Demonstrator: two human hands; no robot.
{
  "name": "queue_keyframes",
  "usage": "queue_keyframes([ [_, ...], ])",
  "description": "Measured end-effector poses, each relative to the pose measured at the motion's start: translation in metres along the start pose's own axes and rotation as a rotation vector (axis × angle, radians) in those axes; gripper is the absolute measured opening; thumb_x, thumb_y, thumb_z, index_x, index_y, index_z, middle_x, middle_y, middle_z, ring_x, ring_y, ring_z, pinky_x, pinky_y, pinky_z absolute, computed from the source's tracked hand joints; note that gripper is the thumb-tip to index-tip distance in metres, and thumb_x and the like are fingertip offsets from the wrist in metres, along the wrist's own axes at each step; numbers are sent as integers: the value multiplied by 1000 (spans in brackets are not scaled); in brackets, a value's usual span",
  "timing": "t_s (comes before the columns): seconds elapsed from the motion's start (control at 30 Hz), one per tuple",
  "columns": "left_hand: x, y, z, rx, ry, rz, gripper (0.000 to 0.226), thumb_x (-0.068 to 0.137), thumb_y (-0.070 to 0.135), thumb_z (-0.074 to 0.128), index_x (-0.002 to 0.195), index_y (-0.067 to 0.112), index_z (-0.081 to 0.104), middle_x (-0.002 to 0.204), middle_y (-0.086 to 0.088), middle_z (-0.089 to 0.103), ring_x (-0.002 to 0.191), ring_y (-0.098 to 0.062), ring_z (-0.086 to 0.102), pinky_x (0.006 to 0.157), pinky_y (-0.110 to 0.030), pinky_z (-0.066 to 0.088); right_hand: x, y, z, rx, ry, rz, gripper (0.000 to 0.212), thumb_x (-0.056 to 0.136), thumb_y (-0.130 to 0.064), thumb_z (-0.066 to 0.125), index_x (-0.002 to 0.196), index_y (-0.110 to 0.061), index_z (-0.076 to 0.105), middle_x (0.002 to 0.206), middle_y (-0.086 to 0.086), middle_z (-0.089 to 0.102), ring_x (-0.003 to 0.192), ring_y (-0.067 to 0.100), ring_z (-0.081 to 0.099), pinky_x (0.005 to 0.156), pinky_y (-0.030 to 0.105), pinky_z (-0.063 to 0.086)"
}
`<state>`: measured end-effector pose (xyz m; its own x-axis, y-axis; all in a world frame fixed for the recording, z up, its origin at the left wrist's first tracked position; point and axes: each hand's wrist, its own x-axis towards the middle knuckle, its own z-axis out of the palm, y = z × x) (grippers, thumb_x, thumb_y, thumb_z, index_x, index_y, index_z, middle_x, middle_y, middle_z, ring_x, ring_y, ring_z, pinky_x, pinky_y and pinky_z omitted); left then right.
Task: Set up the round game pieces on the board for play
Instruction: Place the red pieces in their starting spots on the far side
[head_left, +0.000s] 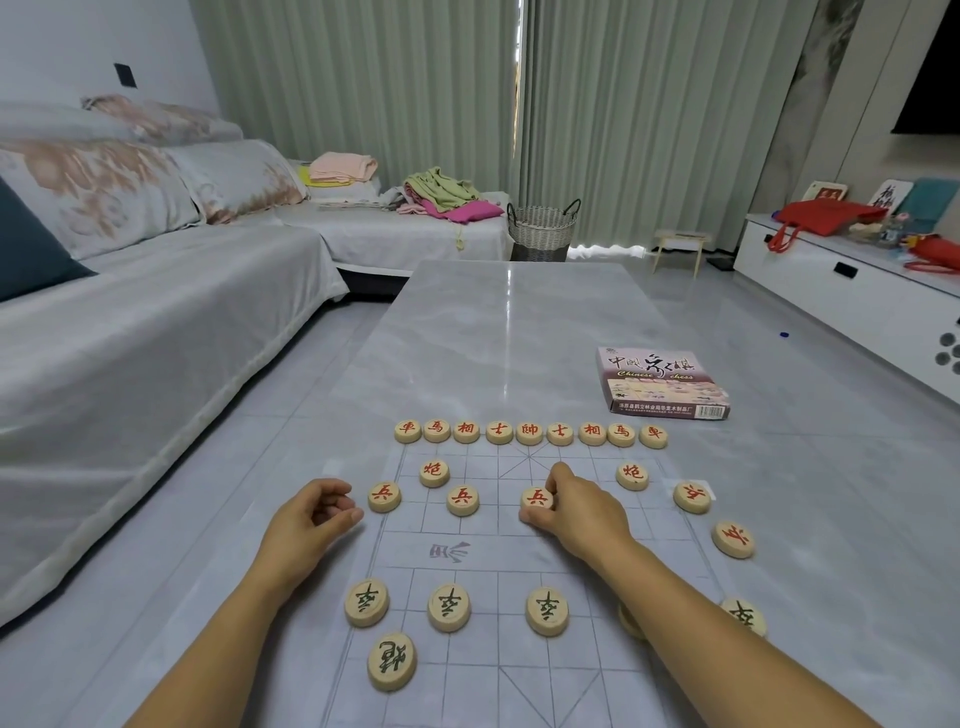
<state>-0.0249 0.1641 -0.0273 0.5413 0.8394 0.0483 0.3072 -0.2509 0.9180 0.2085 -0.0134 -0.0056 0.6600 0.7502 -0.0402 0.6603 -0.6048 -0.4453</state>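
Wooden discs (462, 500) on translucent gridded sheet (519, 553)

Two bare forearms, bare wrists, left hand (311, 519), right hand (582, 512), unadorned fingers
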Motion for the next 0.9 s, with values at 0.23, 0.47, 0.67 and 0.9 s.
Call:
queue_keyframes([
  [0.23,0,1,0,13,4,5,25,81,6,66,104,13,58,94,-9,64,95,-31,59,83,-31,48,1,3,0,12,-7,-11,40,81,-50,60,99,-20,42,106,3,63,89,22,57,66,31,40],
  [0.47,0,-1,-2,28,7,5,24,82,7,66,104,14,59,94,-8,65,94,-28,60,82,-30,47,-5,13,-22,118,0,-19,44,83,-45,60,116,-20,47,97,-2,56,87,16,53,66,30,39],
  [0.67,1,0,0,28,6,6,24,82,8,66,104,13,58,94,-9,65,93,-27,60,79,-28,46,-27,104,-85,72,210,154,16,83,-32,62,92,-23,52,98,1,56,81,17,53,65,30,39],
  [0.9,0,1,2,38,13,3,25,82,7,67,104,13,58,93,-9,65,93,-29,60,82,-32,46,-51,142,-88,14,-129,178,36,83,-28,64,117,-24,52,107,1,48,90,14,52,77,21,39],
])
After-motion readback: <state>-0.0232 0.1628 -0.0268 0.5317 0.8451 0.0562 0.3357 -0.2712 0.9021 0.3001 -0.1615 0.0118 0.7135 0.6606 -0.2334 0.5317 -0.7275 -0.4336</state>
